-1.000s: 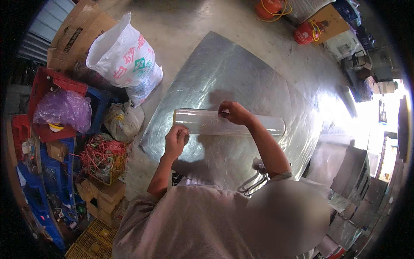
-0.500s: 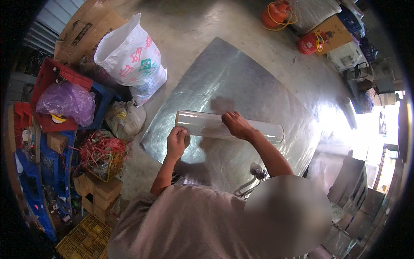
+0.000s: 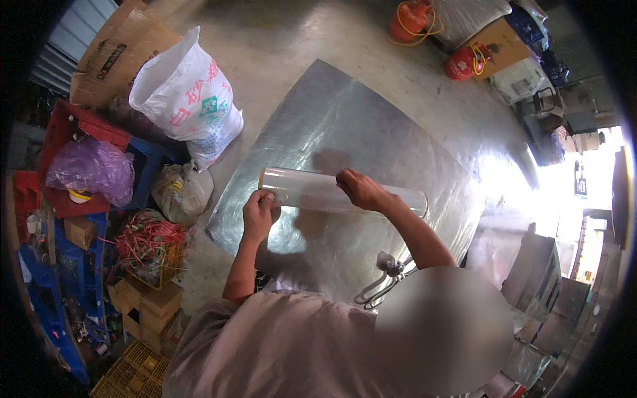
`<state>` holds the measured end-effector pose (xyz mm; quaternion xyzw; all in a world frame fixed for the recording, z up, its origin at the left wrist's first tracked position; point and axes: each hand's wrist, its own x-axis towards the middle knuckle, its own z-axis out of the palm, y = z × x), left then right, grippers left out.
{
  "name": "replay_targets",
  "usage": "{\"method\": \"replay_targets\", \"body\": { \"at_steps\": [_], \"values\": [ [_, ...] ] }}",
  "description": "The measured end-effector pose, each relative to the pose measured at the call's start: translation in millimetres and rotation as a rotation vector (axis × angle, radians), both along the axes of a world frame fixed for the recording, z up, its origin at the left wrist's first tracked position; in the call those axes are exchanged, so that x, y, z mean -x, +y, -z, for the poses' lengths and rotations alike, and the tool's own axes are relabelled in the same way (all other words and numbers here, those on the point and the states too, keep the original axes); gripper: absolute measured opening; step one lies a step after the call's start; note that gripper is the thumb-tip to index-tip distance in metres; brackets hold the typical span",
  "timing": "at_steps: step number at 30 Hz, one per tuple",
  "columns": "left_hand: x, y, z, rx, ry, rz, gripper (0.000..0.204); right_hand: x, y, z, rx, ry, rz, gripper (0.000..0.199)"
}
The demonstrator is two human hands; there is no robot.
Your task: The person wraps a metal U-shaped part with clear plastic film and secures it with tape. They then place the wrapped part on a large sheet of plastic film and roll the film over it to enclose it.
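A long roll of clear plastic film point(image 3: 305, 189) lies across the shiny metal tabletop point(image 3: 371, 126), with a brownish core edge showing at its left end. At that end my left hand point(image 3: 259, 211) is closed, thumb and fingers gripping the roll's near side. My right hand point(image 3: 361, 190) rests over the middle of the roll with its fingers bent and pinched together against the film. Anything between those fingertips is too small to make out. A grey metal fitting with curved tubes point(image 3: 390, 265) is at the table's near side, close to my right forearm.
Left of the table stand a white woven sack point(image 3: 192, 106), a red crate point(image 3: 83, 129) with a purple plastic bag point(image 3: 93, 169), tangled red strapping point(image 3: 149, 235) and a cardboard box point(image 3: 149, 302). Gas cylinders point(image 3: 411, 23) stand at the far right, and stacked boxes point(image 3: 534, 275) at the near right.
The whole view has shifted slightly. My hands stay at nearly the same places on the roll; the right fingers have turned a little over the film.
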<state>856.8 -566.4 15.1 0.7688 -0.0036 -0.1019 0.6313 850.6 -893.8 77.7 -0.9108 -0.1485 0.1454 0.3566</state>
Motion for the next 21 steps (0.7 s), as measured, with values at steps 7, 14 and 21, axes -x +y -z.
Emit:
{"method": "replay_targets", "body": {
  "at_steps": [7,14,21],
  "values": [
    [-10,9,-33,-0.453,-0.029,0.243,0.031,20,10,5,-0.100,0.167,0.023,0.013],
    [-2,-81,-22,-0.670,-0.622,0.413,0.052,91,48,35,-0.053,-0.191,-0.027,0.015],
    [12,-79,0,-0.782,-0.614,0.600,0.065,117,52,31,-0.194,-0.086,0.327,0.018]
  ]
}}
